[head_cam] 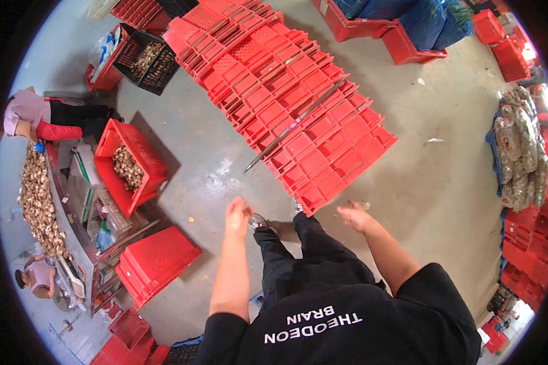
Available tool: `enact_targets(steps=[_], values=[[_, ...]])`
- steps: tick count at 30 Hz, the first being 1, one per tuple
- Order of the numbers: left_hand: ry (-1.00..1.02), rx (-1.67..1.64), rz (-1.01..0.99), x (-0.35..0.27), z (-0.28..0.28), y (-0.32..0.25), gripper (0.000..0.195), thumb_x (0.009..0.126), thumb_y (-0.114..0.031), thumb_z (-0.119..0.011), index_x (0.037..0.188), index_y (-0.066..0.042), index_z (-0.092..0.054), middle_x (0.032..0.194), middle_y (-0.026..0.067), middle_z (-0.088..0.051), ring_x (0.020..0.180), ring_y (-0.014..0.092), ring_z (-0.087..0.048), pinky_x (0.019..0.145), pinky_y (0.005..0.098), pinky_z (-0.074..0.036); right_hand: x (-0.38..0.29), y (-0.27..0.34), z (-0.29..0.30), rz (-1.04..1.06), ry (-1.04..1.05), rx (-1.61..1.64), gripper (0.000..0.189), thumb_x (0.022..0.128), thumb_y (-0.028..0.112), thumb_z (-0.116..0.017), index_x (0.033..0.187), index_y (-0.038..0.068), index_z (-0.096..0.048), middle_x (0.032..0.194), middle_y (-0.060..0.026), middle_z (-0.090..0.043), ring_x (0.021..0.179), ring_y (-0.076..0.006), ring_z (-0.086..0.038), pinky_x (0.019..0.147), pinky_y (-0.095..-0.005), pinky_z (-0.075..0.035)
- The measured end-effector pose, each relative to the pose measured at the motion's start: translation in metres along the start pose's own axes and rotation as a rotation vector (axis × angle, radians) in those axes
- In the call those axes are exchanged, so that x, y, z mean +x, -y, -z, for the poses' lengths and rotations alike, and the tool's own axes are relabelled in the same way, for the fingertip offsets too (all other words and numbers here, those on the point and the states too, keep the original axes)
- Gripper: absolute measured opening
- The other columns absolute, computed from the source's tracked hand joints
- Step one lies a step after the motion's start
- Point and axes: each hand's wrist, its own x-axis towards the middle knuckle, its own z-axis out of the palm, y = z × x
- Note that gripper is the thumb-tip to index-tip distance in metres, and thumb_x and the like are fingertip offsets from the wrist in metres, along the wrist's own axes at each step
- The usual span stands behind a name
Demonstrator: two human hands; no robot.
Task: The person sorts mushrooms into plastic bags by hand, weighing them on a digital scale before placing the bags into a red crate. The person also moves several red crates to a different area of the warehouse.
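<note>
A long stack of nested red plastic crates (274, 91) stretches away from my feet. Across its side lies a thin metal rod (297, 123) with a pointed end, its middle wrapped in something pinkish. To the left of the stack's near end, my left hand (238, 214) hovers in the air, fingers loosely bent and holding nothing. My right hand (354, 216) is to the right of that same end, fingers spread and also bare. Neither hand touches the crates.
At left, mushrooms (39, 205) cover a metal table where two people work. A red crate of mushrooms (132, 196) and an overturned red crate (160, 262) flank it. A black crate (146, 61) stands upper left, blue bags (406, 23) at top right, bagged goods (520, 150) at right.
</note>
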Motion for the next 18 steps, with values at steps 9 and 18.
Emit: enact_targets(steps=[9, 18], values=[[-0.229, 0.769, 0.384, -0.156, 0.209, 0.056, 0.018, 0.085, -0.014, -0.048, 0.100, -0.005, -0.050, 0.088, 0.0089, -0.059, 0.062, 0.017, -0.057, 0.052, 0.0289, -0.049, 0.078, 0.032, -0.055, 0.224, 0.205, 0.902, 0.038, 0.064, -0.004, -0.051, 0.101, 0.001, -0.052, 0.095, -0.0119, -0.058, 0.089, -0.0281, -0.056, 0.080, -0.0400, -0.047], [-0.111, 0.673, 0.085, -0.213, 0.207, 0.012, 0.021, 0.085, -0.010, -0.045, 0.104, -0.001, -0.049, 0.091, 0.0096, -0.058, 0.070, 0.015, -0.057, 0.062, 0.0257, -0.048, 0.080, 0.032, -0.056, 0.304, 0.058, 0.739, 0.036, 0.059, -0.007, -0.046, 0.094, -0.002, -0.051, 0.087, -0.0121, -0.056, 0.084, -0.0285, -0.056, 0.072, -0.0431, -0.048]])
